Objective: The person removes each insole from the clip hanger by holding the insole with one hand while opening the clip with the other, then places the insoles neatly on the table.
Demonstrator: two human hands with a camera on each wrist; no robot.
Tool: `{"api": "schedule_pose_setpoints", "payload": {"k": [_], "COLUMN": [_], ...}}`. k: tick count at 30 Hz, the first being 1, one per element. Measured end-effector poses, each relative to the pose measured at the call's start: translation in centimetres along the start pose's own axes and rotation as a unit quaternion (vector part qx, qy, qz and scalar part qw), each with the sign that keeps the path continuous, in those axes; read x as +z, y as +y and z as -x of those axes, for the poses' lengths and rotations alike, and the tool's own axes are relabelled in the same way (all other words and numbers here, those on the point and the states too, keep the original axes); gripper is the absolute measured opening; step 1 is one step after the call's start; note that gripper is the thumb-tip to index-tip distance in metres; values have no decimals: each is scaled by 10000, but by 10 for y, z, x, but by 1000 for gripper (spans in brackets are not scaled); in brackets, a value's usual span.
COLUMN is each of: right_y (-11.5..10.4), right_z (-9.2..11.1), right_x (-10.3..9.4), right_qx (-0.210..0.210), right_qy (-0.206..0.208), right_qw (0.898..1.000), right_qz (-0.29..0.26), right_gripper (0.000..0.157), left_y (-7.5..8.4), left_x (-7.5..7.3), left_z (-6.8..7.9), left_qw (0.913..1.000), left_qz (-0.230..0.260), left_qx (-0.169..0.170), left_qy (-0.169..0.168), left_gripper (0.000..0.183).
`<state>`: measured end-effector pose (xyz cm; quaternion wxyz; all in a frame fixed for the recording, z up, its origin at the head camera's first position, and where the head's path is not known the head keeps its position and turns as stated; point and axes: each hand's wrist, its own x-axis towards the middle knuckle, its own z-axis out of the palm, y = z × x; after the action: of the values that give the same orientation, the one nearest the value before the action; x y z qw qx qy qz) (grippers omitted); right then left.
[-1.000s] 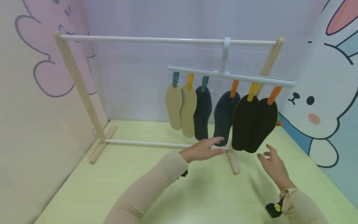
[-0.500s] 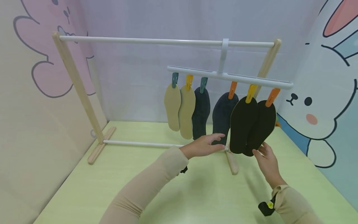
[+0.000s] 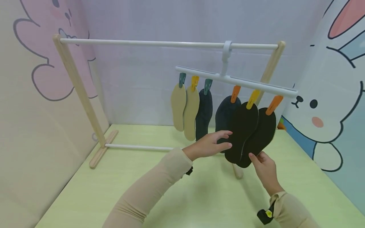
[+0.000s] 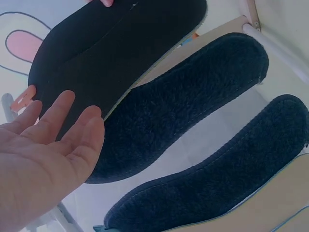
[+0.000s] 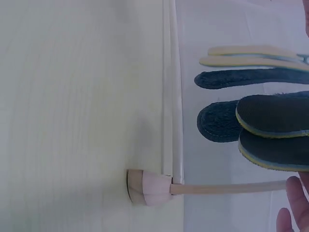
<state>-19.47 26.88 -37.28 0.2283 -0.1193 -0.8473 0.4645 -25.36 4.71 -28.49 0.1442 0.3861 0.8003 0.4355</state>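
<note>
Several insoles hang from clips on a white bar hanger [image 3: 248, 83]. My right hand [image 3: 266, 171] pinches the lower edge of the rightmost black insole [image 3: 260, 133], thumb in front, below its orange clip [image 3: 274, 105]. That insole overlaps a second black insole [image 3: 242, 126] under a yellow clip [image 3: 252, 99]. My left hand [image 3: 209, 145], fingers extended and apart, is beside the second black insole; I cannot tell if it touches. Behind it hang two dark fuzzy insoles, the nearer insole [image 4: 178, 106] partly covered. Two beige insoles [image 3: 191, 110] hang farther left.
The hanger hooks over the top rail [image 3: 142, 42] of a wooden-ended rack. A left post [image 3: 80, 91], a right post [image 3: 269, 68] and a lower rail [image 3: 137, 147] frame it. The rack stands on a pale green table [image 3: 85, 196] between printed fabric walls.
My right hand has moved left and taken hold of the rightmost black insole. Both black insoles have swung left and nearer, and the hanger has turned and tilted. My left hand has barely moved.
</note>
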Motion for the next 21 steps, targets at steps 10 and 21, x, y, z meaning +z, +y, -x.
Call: {"api": "schedule_pose_setpoints", "payload": {"k": [10, 21], "right_y": [1, -4], "right_z": [29, 45], "right_x": [4, 13], "right_qx": [-998, -2119], "right_qy": [-63, -30], "right_qw": [9947, 9773], "right_qz": [252, -61], "right_gripper": [15, 12], "left_y": [9, 25], "left_x": [1, -6], "left_z": [0, -1], "left_qw": [9998, 9959], "left_qz": [-100, -406], "left_qx": [174, 803], "left_qy": [53, 100], "left_gripper": [50, 47]}}
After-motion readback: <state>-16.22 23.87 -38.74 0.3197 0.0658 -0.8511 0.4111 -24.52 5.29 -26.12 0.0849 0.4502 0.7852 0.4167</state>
